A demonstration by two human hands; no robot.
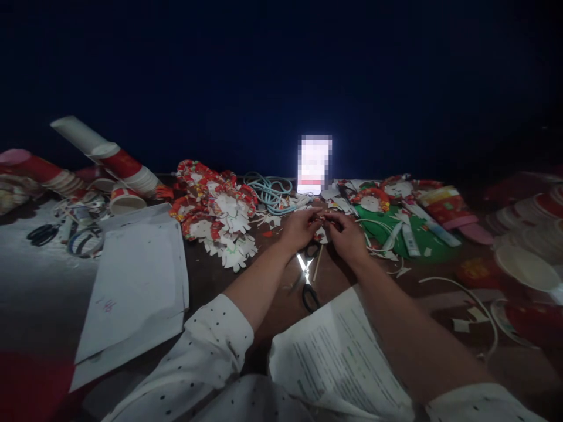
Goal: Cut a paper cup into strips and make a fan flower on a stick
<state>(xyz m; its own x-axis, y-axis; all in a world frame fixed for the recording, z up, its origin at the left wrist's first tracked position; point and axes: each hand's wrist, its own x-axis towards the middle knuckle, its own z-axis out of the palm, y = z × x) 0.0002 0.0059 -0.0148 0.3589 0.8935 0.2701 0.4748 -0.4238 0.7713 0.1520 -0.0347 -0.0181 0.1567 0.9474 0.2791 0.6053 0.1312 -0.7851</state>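
Note:
My left hand (pixel 300 230) and my right hand (pixel 346 235) come together over the middle of the table, fingers closed in a pinch. Between the fingertips is something small that I cannot make out. Just below them shows a little white and reddish paper piece (pixel 322 235); whether they hold it is unclear. Nearer to me, under my hands, lie black-handled scissors (pixel 307 272) with their blades apart, beside a thin wooden stick (pixel 318 262). A lit phone screen (pixel 313 164) stands upright just behind my hands.
Left are piled red and white paper cutouts (pixel 231 214), white sheets (pixel 136 281), paper cups (pixel 125 164) and another pair of scissors (pixel 43 234). Blue cord (pixel 272 193) lies behind. Right are a green sheet (pixel 378 225), a glue tube (pixel 410 239) and more cups (pixel 528 266). A printed page (pixel 334 351) lies in front.

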